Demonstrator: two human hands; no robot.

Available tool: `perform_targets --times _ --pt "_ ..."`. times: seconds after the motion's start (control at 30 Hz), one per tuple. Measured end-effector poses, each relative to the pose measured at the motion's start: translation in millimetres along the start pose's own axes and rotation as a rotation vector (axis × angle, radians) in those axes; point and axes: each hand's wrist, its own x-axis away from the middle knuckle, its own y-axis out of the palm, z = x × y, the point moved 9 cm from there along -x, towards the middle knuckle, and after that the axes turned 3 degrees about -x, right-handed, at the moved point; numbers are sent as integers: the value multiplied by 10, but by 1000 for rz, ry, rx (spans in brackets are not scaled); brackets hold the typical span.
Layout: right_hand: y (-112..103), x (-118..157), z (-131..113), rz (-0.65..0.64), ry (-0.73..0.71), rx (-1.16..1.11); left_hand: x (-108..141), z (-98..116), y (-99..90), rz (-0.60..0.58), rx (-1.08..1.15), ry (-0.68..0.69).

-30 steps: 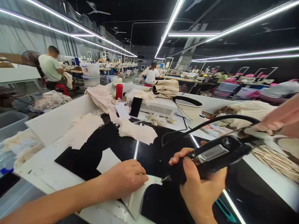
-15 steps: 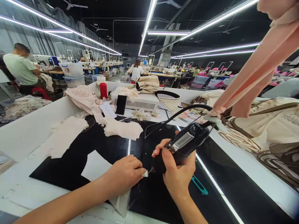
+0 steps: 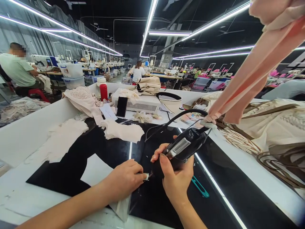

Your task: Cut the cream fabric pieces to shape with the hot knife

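Partly hidden pale piece (image 3: 146,176) pinched by left hand (image 3: 127,178); right hand (image 3: 176,182) wraps black tool (image 3: 183,147).

Upper middle of the frame, the phone (image 3: 122,107) leans against the vented box (image 3: 137,101), the flask (image 3: 103,92) to its left. Lower right, the thread snips (image 3: 200,187) lie on the sheet (image 3: 214,178). At the right edge, the heap (image 3: 283,124) looks like garments, perhaps.
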Motion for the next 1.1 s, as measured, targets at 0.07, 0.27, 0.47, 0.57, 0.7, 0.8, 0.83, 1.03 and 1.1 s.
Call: perform_targets --times 0.07,0.27,0.47,0.57,0.7,0.8,0.83,1.03,1.1 --pt "0 0 -5 2 -5 6 23 0 -7 20 6 -5" --pt "4 -2 21 -4 -1 -2 98 6 -26 60 34 -2" --pt "-15 5 33 3 3 -4 105 23 -34 76 15 4" --pt "-28 -24 23 19 -2 -5 97 29 -54 83 -2 4" --pt "-50 -72 4 48 -21 -15 93 39 -68 83 -10 15" --pt "-49 -90 15 40 -22 -1 88 43 -59 70 -23 20" --pt "-51 -94 21 40 -21 7 86 46 -57 67 -26 22" --pt "-55 -108 32 62 -18 21 86 50 -57 72 -43 27" --pt "-46 -105 36 60 -13 23 90 49 -59 76 -42 30"
